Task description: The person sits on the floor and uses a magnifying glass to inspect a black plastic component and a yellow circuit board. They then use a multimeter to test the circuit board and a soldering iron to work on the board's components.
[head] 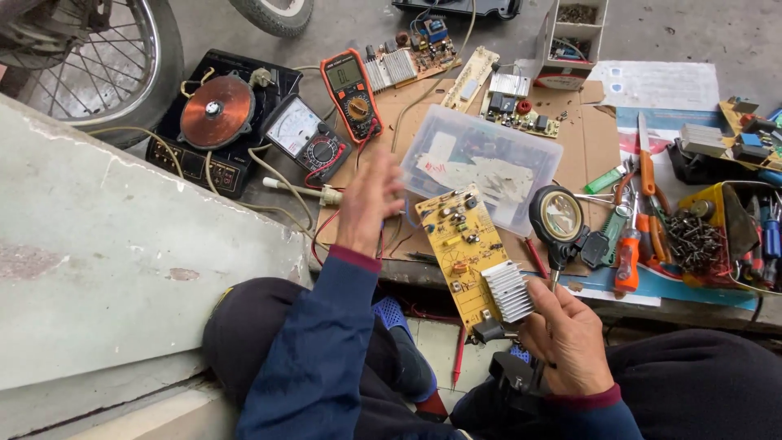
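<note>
The right hand (568, 334), its back to the camera above the right knee, curls its fingers around the lower end of a yellow rectangular circuit board (461, 248) close to the ribbed silver heat sink (510, 292) fixed at that end. The board slants up and away from the grip, its far end reaching over the near edge of a flat brown cardboard sheet (588, 138). The left hand (368, 200) is raised on a dark blue sleeve, blurred, palm turned inward and fingers spread, holding nothing, just left of the board's upper end. Beside the board, to its right, stands a black-framed round magnifying glass (557, 217). A clear plastic box lid (481, 165) lies on the cardboard beyond the board. Farther left sit a red-cased digital multimeter (352, 91), a black analogue meter (306, 137) and a black induction cooker base with a copper coil (218, 111). The work rests on a grey concrete floor (676, 33), with a spoked wheel (98, 61) at the upper left.
</note>
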